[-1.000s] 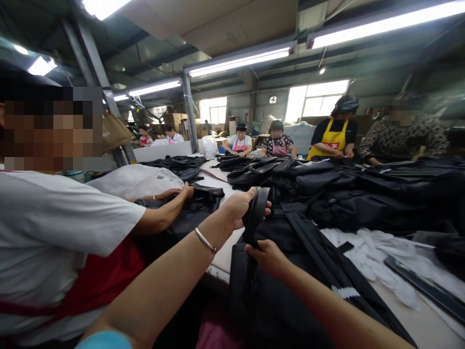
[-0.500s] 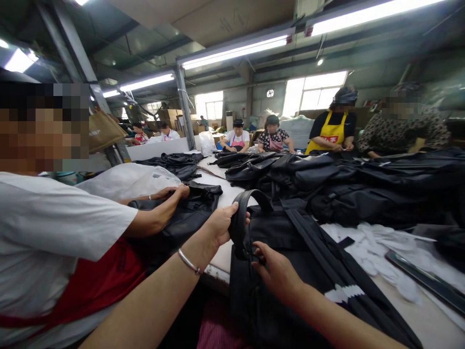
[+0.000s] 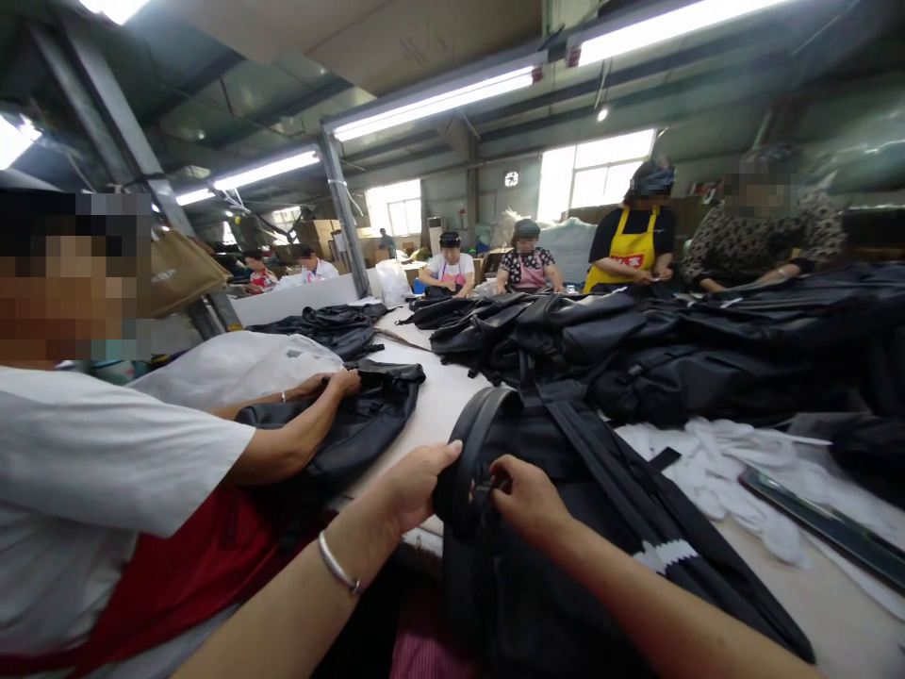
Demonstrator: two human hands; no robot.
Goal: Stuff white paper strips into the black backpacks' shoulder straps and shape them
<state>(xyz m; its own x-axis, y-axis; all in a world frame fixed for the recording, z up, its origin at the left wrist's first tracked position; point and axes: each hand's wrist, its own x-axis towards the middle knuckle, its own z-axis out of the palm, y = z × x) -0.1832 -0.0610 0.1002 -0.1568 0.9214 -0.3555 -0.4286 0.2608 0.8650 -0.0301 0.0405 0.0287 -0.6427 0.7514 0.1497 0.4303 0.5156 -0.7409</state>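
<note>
A black backpack [image 3: 566, 566] lies in front of me, partly over the table's near edge, its straps running along the right side. My left hand [image 3: 417, 483], with a silver bangle at the wrist, grips a curved black band [image 3: 487, 415] at the bag's top edge, thumb on the outside. Just to the right, my right hand [image 3: 527, 495] is closed in a pinch at the inner side of that band. Whatever sits between its fingertips is too small to make out. A white strip [image 3: 665, 556] wraps the straps lower down.
At my left a co-worker in a white shirt [image 3: 106, 453] handles another black bag [image 3: 368, 424]. Piled black bags [image 3: 636, 349] fill the table's far side. White scraps [image 3: 714, 471] and a long dark ruler-like strip [image 3: 827, 528] lie at right. Several people work beyond.
My left hand has moved down and slightly left with the band, which now bends lower. My right hand has come closer to it, its fingers drawn into a tighter pinch.
</note>
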